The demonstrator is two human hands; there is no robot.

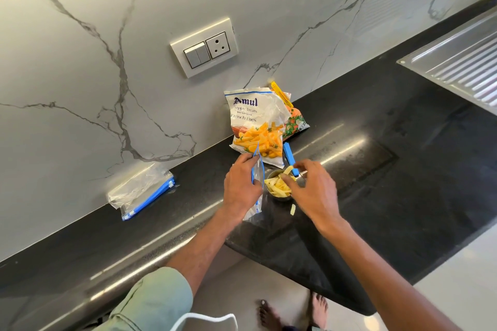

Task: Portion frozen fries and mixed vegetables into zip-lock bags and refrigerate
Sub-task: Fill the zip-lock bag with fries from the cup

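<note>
At left, by the wall: spare bags [142, 191], stacked. Centre: left hand [242, 185] clamped on bag [258, 172], lower part hidden behind wrist. Just right: bowl [281, 198] of fries, rim partly covered by right hand [312, 188], fingertips pinching one fry [288, 170]. Behind: fries packet [258, 126]; vegetable packet [295, 123], mostly hidden. Far right: drainboard [457, 62], cut off.

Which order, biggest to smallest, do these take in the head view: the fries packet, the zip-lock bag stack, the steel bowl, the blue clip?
Largest: fries packet and zip-lock bag stack, too alike to rank.
Then: steel bowl.
Smallest: blue clip.
</note>
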